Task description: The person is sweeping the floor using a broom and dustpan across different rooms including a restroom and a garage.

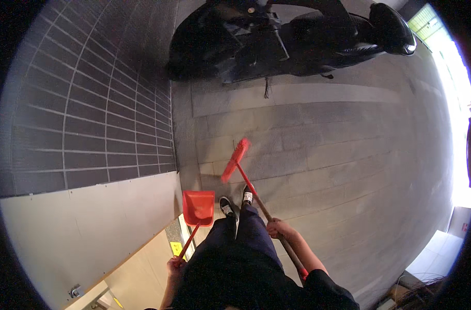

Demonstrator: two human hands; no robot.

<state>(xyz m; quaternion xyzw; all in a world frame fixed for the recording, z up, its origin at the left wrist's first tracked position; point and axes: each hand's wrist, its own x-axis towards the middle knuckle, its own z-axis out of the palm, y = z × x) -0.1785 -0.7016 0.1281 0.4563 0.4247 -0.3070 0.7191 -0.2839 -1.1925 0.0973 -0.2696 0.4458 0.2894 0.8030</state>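
Head view showed the right hand (280, 228) wrapped around the brown part of the broom shaft (262, 206), which ran past the right thigh and turned red at both ends. The left hand (176, 265), lower and to the left, was closed on the thin red handle (189, 242) of the dustpan (206, 200). That red pan lay to the left of the person's dark shoes (225, 206), near the corner of a pale panel (96, 227); whether it touched the floor could not be told. Beyond the shoes was the red broom head (236, 159), slanted and a little blurred, over the grey paved floor (339, 139). A yellow label (175, 249) showed just beside the left hand. Farther out, dark tiles covered the wall (91, 113) on the left, and a black scooter (302, 44) stood across the far side
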